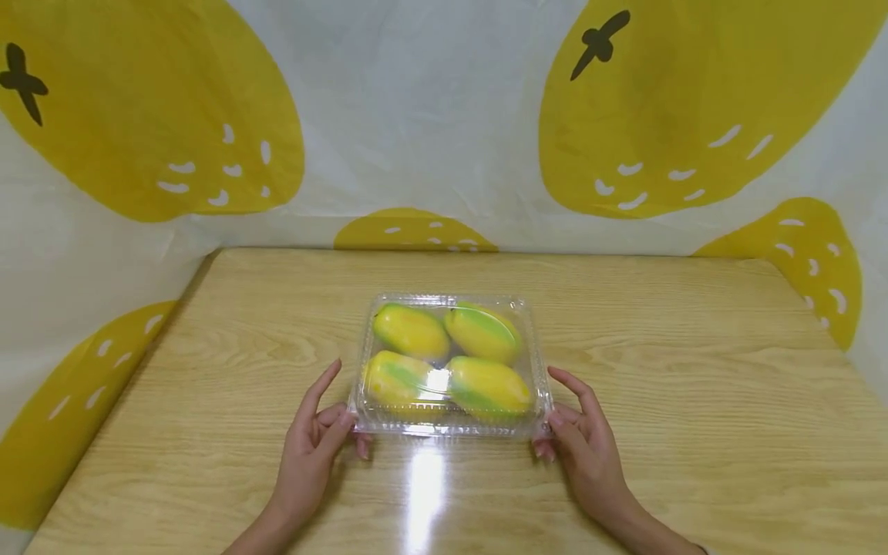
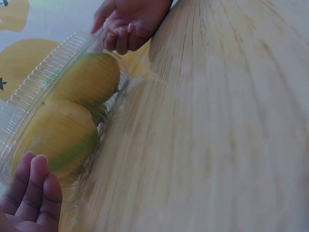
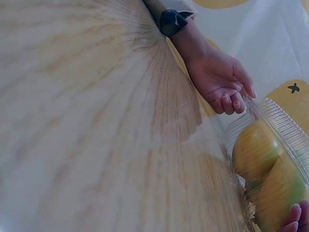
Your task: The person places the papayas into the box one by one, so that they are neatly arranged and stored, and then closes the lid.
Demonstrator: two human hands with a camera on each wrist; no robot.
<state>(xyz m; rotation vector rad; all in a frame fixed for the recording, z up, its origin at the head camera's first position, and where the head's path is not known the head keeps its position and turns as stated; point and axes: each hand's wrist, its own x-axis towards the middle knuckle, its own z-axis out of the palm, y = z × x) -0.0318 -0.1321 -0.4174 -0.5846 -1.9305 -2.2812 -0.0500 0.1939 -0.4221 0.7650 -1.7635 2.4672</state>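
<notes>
A clear plastic clamshell box [image 1: 440, 425] with its lid down sits on the table, tilting slightly in the head view. Several yellow-green mangoes [image 1: 411, 331] show through the lid in two rows. My left hand [image 1: 308, 455] pinches the near left corner of the rim, thumb on top, index finger stretched out along the side. At the near right corner my right hand [image 1: 591, 459] pinches the rim in the same way. Both wrist views show the ridged box wall [image 2: 53, 72] from the side, with fingers [image 3: 292, 220] curling under its edge.
The wooden table [image 1: 208, 401] stretches around the box on all sides. Behind it and at both sides hangs a white cloth [image 1: 423, 108] printed with large yellow fruit shapes. A bright light reflection lies on the tabletop in front of the box.
</notes>
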